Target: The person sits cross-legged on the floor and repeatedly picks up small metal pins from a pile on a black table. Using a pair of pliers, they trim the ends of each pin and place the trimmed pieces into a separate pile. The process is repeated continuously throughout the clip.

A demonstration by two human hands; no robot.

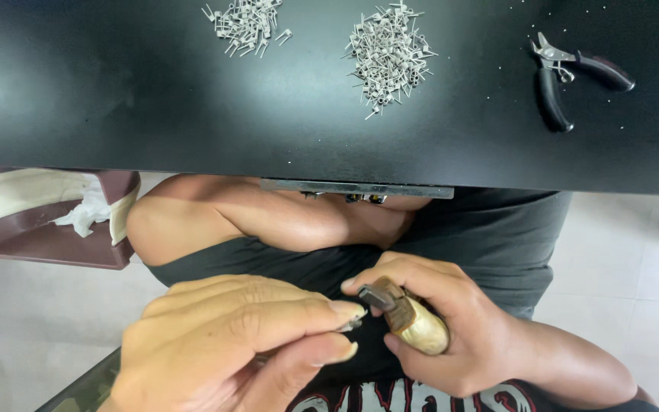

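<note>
My right hand point(440, 320) grips a small tool with a rounded wooden handle point(419, 324) and a dark metal head, held over my lap below the table edge. My left hand point(230, 343) is close beside it, thumb and forefinger pinched on a tiny metal piece point(351, 326) right at the tool's tip. On the black table point(154, 99) above lie two heaps of small grey metal pieces, one heap at the left point(245, 21) and another heap at the middle point(387, 55).
A pair of black-handled pliers point(566, 72) lies on the table at the right. A dark red bin point(55, 229) with white paper stands on the tiled floor at the left. A metal bracket point(356, 188) sits under the table edge above my knees.
</note>
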